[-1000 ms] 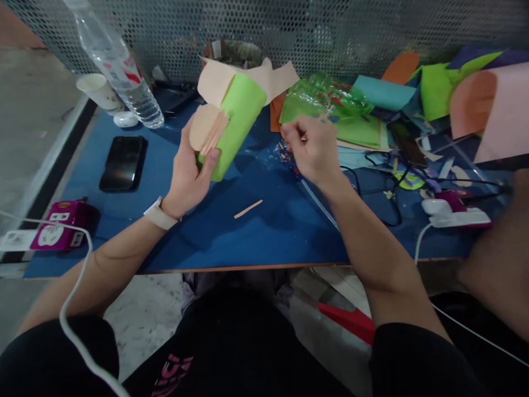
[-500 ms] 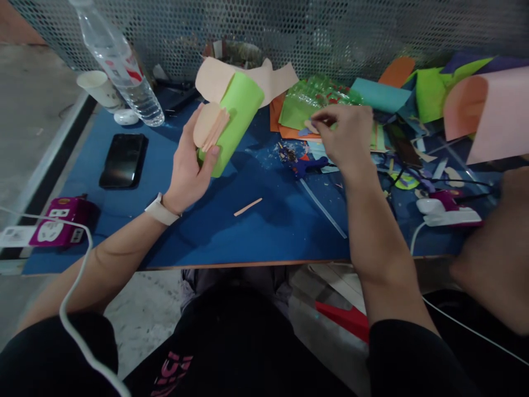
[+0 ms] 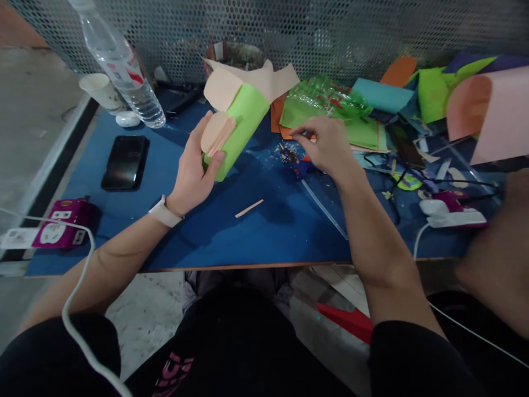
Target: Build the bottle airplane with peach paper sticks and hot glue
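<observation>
My left hand [image 3: 197, 168] is wrapped round a bright green paper tube [image 3: 246, 124], tilted up and to the right. Rounded peach paper pieces [image 3: 215, 132] lie against the tube's side under my fingers. A pale peach sheet [image 3: 222, 89] shows at its upper end. My right hand [image 3: 324, 144] has thumb and fingers pinched together above a dark blue glue gun [image 3: 303, 168], partly covered by the hand. Whatever is in that pinch is too small to make out. A thin peach paper strip [image 3: 249, 208] lies on the blue table [image 3: 206, 242] between my forearms.
On the left are a water bottle [image 3: 128, 71], a paper cup [image 3: 101, 91], a phone [image 3: 125, 162] and a purple power adapter [image 3: 61, 223]. Green sheets [image 3: 363, 132], a crushed green plastic bottle [image 3: 330, 94] and scraps crowd the right. Another person's arm [image 3: 500, 248] is at the right edge.
My right hand has moved left, from over the green sheets to above the glue gun, fingers still pinched. My left hand and the tube have shifted slightly right in view.
</observation>
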Tool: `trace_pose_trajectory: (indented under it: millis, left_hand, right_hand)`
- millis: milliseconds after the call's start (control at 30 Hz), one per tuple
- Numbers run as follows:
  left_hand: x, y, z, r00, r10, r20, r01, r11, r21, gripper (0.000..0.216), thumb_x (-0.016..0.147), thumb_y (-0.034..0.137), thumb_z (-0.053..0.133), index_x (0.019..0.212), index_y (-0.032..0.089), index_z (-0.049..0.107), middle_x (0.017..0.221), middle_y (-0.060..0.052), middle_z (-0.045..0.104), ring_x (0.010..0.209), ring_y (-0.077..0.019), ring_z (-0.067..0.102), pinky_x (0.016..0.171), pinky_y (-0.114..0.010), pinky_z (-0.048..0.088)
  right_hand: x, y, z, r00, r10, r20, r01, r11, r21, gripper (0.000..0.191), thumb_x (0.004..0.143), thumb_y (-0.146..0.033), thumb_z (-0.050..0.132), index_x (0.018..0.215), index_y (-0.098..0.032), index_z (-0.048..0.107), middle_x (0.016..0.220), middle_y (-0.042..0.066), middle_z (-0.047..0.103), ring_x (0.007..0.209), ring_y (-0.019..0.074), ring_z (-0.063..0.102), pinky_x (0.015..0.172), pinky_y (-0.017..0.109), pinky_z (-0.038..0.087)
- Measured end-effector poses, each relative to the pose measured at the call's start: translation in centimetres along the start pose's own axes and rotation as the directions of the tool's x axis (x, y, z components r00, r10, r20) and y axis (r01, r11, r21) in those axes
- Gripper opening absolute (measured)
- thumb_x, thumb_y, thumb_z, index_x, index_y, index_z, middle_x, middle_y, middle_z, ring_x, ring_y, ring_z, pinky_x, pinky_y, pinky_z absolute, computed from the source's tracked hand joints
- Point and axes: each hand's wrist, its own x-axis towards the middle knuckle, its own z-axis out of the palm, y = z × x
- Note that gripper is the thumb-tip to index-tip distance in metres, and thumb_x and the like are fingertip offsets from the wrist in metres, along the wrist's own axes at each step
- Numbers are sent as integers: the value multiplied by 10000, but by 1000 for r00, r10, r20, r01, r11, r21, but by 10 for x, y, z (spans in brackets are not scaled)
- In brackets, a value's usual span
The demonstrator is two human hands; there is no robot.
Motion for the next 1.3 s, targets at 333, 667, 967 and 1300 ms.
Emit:
trace_pose_trajectory:
  millis: [333, 667, 967, 1300]
  left_hand:
    - [-1, -1, 1, 997, 66, 35, -67, 998, 24, 854, 1130, 852, 561, 1780, 307, 468, 1861, -150, 517, 1769, -430, 458, 1494, -654, 355]
    - [0, 1, -3, 999, 40, 24, -41, 999, 22, 884, 1082, 888, 629, 1751, 323, 505, 1861, -121, 541, 1742, -438, 497, 1488, -648, 378]
    - [-2, -19, -4, 985, 151, 89, -157, 986, 64, 810, 1182, 744, 554, 1866, 380, 316, 1924, -107, 443, 1784, -409, 437, 1498, -610, 335]
    - [-1, -15, -3, 978, 195, 74, -200, 977, 69, 786, 1188, 718, 567, 1853, 364, 341, 1900, -145, 476, 1747, -422, 496, 1446, -639, 429]
  right_hand:
    - [-5, -9, 5, 995, 84, -54, -73, 978, 194, 304, 1006, -567, 816, 1104, -282, 861, 1061, 135, 875, 1146, 401, 793, 1054, 597, 673]
    - [-1, -19, 31, 993, 113, -45, -49, 709, 704, 302, 982, -575, 841, 1101, -297, 849, 1056, 79, 867, 789, 237, 746, 649, 413, 646]
    - [-1, -17, 27, 995, 96, 2, -60, 610, 790, 273, 909, -505, 982, 1036, -294, 863, 967, 57, 841, 738, 210, 680, 599, 370, 578]
    - [11, 54, 18, 990, -102, -98, 104, 994, 18, 292, 1130, -339, 626, 1184, -231, 892, 1189, 175, 750, 1206, 397, 714, 1115, 630, 577]
